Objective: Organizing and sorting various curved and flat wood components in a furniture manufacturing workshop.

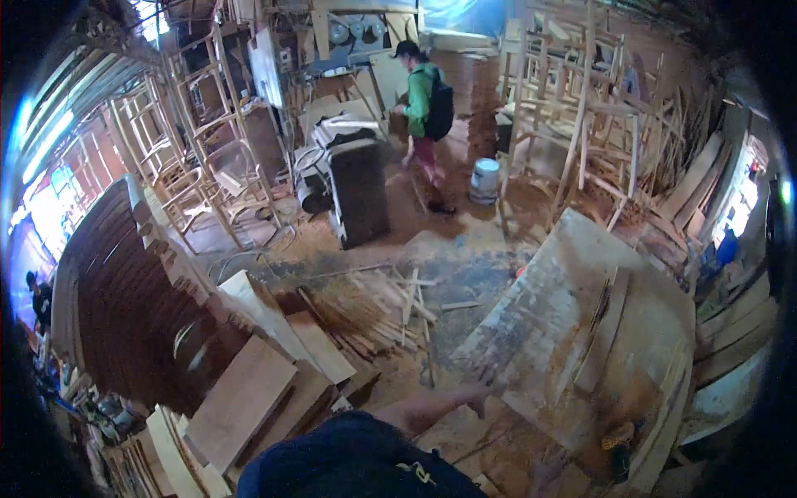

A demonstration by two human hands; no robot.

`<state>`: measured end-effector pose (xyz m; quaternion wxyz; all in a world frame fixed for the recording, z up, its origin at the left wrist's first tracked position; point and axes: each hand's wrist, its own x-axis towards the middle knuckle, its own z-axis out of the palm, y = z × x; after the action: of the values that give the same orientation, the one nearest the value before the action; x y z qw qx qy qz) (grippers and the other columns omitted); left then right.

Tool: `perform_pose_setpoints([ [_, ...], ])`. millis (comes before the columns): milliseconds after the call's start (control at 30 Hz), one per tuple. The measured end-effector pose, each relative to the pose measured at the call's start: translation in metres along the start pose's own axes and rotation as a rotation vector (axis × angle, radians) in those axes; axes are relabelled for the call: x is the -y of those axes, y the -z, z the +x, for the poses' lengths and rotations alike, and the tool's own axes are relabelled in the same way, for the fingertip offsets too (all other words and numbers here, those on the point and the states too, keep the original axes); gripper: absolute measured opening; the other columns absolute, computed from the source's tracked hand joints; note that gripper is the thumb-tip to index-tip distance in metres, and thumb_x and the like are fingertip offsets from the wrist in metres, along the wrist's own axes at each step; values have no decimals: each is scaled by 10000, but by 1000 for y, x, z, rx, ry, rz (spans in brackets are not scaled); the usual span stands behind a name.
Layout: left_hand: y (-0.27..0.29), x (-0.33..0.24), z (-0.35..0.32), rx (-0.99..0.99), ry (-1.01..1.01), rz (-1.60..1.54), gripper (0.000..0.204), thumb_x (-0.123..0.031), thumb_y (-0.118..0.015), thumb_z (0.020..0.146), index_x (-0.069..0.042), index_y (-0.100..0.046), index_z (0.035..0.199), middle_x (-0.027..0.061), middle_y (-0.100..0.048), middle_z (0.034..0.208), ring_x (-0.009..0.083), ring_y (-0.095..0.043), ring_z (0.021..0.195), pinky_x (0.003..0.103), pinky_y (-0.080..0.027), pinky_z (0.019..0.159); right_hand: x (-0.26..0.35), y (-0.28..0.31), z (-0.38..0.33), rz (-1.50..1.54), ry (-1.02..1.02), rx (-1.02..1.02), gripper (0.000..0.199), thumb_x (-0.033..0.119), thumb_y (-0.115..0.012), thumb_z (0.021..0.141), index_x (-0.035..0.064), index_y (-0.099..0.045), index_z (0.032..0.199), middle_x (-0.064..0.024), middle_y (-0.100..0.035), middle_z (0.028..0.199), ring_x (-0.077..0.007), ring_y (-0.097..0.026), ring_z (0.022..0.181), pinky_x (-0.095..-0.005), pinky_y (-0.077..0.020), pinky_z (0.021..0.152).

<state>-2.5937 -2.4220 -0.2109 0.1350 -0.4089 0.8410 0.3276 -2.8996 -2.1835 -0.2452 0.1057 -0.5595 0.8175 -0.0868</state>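
My left hand (480, 393) reaches out from a dark blue sleeve, and its fingers lie flat on the near edge of a large, worn wooden tabletop (540, 332). It holds nothing. A long curved wooden slat (603, 332) lies on that top, farther to the right and apart from the hand. Low at the frame's edge, a blurred pinkish shape (544, 475) may be my right hand. Its fingers cannot be made out.
A person in a green top with a black backpack (423, 100) stands at the back by a white bucket (485, 179). A dark machine (359, 191) stands mid-floor. Chair frames (573, 108) are stacked behind, planks (245, 394) at left, and scrap sticks (386, 307) litter the floor.
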Motion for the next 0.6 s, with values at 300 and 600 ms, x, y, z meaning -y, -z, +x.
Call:
perform_pose_setpoints([
  [300,-23,10,29,176,-50,-20,1225,-497,-906,547,-282,-260,1565,301,9,1615,474,59,1493,687,2,1150,18,-25,45,70,51,-212,943,443,-798,729,39,-356,1456,-265,-277,1514,-409,-264,1407,-556,-282,1129],
  [600,11,-30,9,157,-83,229,1232,-513,-905,539,-279,-265,1566,314,-181,1583,491,-34,1485,739,-27,1119,25,-49,41,68,30,-296,1042,484,-815,697,39,-311,1493,-277,-233,1543,-421,-215,1441,-565,-254,1149],
])
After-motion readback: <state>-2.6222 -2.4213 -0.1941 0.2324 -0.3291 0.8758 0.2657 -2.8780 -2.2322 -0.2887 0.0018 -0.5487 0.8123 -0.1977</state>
